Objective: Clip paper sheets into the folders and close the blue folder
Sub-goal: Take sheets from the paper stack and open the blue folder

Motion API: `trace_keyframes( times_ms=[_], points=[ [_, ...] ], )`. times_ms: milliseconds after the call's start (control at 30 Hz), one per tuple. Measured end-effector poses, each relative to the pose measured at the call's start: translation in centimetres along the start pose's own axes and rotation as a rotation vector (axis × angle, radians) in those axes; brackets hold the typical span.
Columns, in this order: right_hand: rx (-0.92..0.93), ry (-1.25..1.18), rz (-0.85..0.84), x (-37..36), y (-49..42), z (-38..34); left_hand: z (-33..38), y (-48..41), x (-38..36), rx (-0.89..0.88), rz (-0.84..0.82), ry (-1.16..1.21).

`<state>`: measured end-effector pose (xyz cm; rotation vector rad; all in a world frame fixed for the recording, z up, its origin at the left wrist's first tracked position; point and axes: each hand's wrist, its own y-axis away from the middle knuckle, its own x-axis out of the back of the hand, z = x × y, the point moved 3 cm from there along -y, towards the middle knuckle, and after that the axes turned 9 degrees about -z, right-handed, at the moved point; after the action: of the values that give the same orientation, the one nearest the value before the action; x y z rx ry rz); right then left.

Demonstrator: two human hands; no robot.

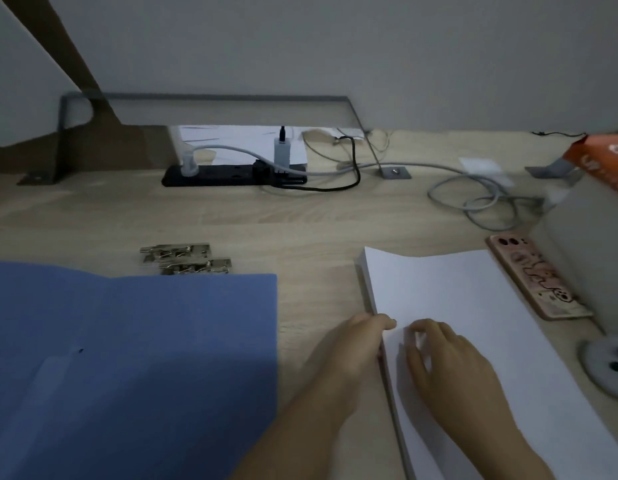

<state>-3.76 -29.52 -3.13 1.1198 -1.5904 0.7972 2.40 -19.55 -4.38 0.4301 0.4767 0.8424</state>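
Observation:
A blue folder (127, 358) lies open and flat on the left half of the wooden desk. Beyond its far edge lie two metal clips (186, 259), side by side. A thick stack of white paper (473, 323) rests to the right. My left hand (352, 355) presses against the stack's left edge, thumb on the top sheet. My right hand (449, 368) lies on top of the stack with fingers curled, pinching at the top sheet near the left edge. Whether a sheet is lifted is hard to tell.
A black power strip (231, 174) with plugs and grey cables (473, 199) runs along the back. A phone in a patterned case (532, 278) lies right of the paper, beside a grey box (591, 244). An orange carton (608, 161) and a round cable grommet (608, 365) sit at the right.

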Motion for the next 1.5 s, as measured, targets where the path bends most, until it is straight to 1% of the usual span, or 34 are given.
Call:
trace_keyframes(
  times_ms=[67, 133, 233, 400, 567, 667, 800, 967, 1067, 1233, 1500],
  points=[
    [0.028, -0.054, -0.005, 0.4, 0.1, 0.0, 0.1, 0.1, -0.2, -0.009, 0.001, -0.038],
    [0.040, -0.107, -0.044, 0.7, 0.1, 0.2, -0.1, 0.5, -0.5, -0.039, -0.007, -0.071],
    [0.043, -0.153, -0.092, 1.0, 0.4, 0.4, -1.0, 0.9, -0.8, -0.084, -0.053, -0.071],
    [0.050, -0.182, -0.102, 0.7, 1.1, 0.8, -2.8, 1.6, -1.3, -0.159, -0.101, 0.089],
    [0.033, -0.207, -0.100, 0.5, 1.7, 0.3, -4.2, 1.6, -1.7, -0.169, -0.139, 0.311],
    [0.030, -0.248, -0.094, 0.5, 1.7, 0.4, -4.8, 1.2, -1.9, -0.216, -0.165, 0.357],
    [0.025, -0.357, -0.118, 0.9, 1.8, 0.9, -5.0, 1.1, -2.1, -0.308, -0.209, 0.345],
    [0.014, -0.407, -0.159, 1.0, 1.6, 1.7, -5.3, 0.8, -2.1, -0.384, -0.211, 0.307],
    [0.008, -0.416, -0.155, 0.8, 1.6, 1.8, -5.5, 0.5, -2.1, -0.385, -0.216, 0.304],
    [0.013, -0.358, -0.118, 0.7, 1.7, 1.1, -5.7, 0.4, -1.9, -0.390, -0.209, 0.300],
    [0.002, -0.342, -0.120, 0.8, 1.7, 0.9, -5.5, 0.7, -2.0, -0.394, -0.221, 0.293]
  ],
)
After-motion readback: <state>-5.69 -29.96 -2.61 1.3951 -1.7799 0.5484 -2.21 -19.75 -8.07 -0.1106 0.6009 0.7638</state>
